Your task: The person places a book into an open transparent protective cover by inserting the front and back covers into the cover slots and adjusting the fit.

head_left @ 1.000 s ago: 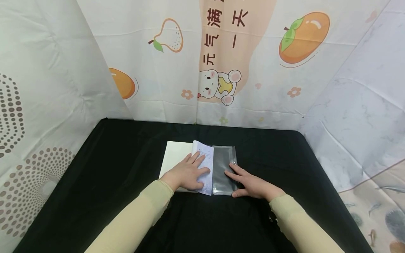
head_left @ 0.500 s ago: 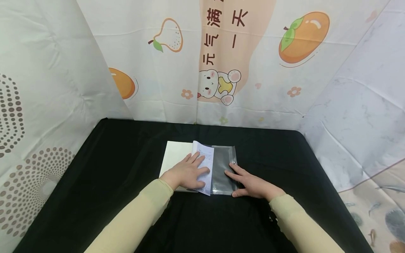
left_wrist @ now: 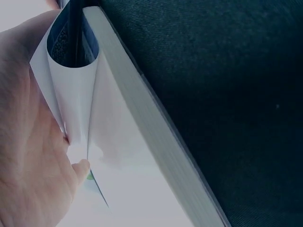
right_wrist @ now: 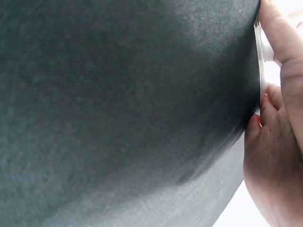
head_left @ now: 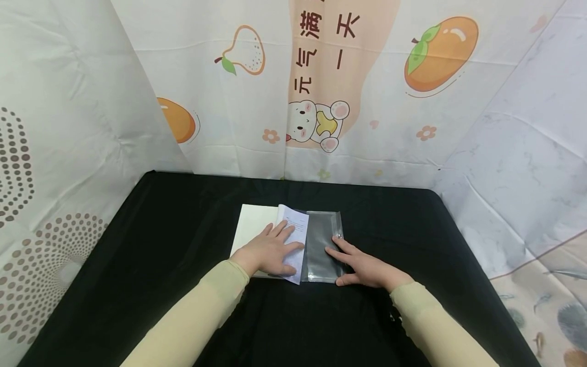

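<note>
A thick white-paged book lies near the middle of the table. Its bluish-white printed cover bends over toward the left; in the left wrist view the curled cover forms a loop beside the page block. With fingers spread, my left hand presses on this cover. To the right extends a clear plastic sleeve, flat on the cloth. My right hand rests on the sleeve's right edge, fingers extended and thumb at the lower corner. How far the cover reaches into the sleeve is hidden.
Black cloth covers the table and shows as dark fabric in the right wrist view. Behind stands a white curtain with fruit prints, and more patterned fabric hangs at the sides.
My left hand and the bent cover have shifted slightly left, so a little more of the sleeve shows. The right hand has stayed in place.
</note>
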### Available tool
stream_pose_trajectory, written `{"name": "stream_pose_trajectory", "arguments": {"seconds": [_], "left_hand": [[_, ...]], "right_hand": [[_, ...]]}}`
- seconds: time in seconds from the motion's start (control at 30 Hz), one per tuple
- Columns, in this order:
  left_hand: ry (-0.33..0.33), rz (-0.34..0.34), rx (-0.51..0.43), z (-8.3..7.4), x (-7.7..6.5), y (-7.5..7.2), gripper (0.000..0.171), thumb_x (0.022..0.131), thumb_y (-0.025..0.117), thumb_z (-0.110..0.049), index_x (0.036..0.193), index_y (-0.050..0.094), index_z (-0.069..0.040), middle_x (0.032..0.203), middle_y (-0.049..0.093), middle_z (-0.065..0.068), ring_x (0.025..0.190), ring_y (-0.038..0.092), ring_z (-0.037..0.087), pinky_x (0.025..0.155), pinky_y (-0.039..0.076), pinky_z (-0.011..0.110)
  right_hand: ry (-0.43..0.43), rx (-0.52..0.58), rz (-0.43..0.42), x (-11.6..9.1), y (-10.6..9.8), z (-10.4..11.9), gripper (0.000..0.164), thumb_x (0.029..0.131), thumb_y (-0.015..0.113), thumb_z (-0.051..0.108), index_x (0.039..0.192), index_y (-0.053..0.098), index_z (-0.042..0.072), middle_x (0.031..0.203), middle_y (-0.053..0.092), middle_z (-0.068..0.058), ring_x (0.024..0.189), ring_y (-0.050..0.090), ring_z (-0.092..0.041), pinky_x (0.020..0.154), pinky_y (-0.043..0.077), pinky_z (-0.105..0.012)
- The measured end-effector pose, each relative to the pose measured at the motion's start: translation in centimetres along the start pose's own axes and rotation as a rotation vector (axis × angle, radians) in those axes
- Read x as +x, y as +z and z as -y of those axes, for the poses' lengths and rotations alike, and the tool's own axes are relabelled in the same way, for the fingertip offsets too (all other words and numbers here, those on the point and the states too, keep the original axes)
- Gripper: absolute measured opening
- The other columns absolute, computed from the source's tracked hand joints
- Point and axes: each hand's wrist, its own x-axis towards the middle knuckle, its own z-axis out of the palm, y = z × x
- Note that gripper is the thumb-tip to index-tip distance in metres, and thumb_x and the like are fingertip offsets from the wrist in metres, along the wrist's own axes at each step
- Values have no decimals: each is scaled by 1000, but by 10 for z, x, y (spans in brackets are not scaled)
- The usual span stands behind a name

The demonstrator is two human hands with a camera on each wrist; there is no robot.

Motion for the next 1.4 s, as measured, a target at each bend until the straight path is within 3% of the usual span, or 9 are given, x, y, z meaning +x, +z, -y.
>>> {"name": "stream_pose_trajectory", "arguments": {"seconds": [0.67, 1.1, 1.4], "left_hand": [[-12, 21, -73, 5, -9, -15, 62, 86, 51, -59, 141, 47, -30, 157, 22, 10, 144, 8, 34, 112, 21, 58], [-34, 42, -58, 6, -10, -20, 58, 86, 51, -58, 138, 49, -33, 157, 24, 8, 144, 10, 32, 112, 21, 58], [-12, 36, -57, 5, -9, -20, 59, 86, 52, -57, 139, 50, -31, 156, 25, 10, 143, 11, 34, 113, 21, 54]], "right_hand": [[13, 12, 3, 0, 0, 2, 80, 88, 66, 44, 153, 24, 22, 161, -1, -11, 144, 4, -34, 107, 28, -61], [9, 14, 6, 0, -1, 2, 80, 89, 66, 44, 153, 24, 21, 161, -1, -11, 144, 3, -34, 108, 27, -61], [11, 14, 8, 0, 0, 1, 80, 89, 66, 45, 153, 24, 22, 161, -2, -11, 144, 2, -35, 108, 26, -61]]}}
